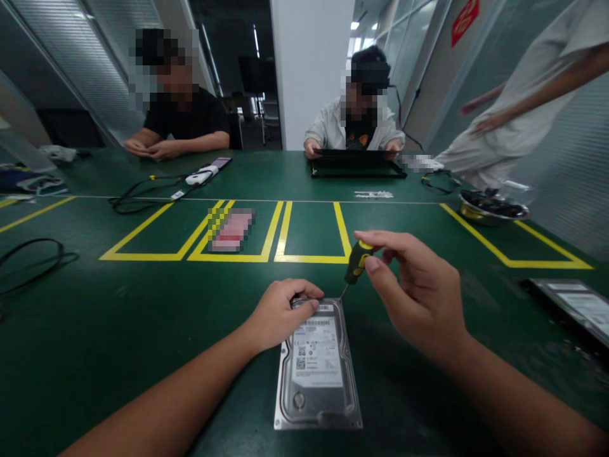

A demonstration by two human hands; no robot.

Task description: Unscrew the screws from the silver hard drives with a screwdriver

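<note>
A silver hard drive (318,381) with a white label lies flat on the green table in front of me. My left hand (285,311) grips its far left corner, thumb on the label and fingers curled over the far edge. In my right hand (419,285) is a short black and yellow screwdriver (356,263), held between thumb and fingers. It leans to the right, with its thin shaft coming down at the far right corner of the drive. Whether the tip sits in a screw is too small to tell.
Another hard drive (578,308) lies at the right. A metal bowl (495,216) of dark parts stands behind it. Yellow tape rectangles (233,257) mark the table, one with a pink item. Cables (136,193) lie left. Two people sit opposite; another stands right.
</note>
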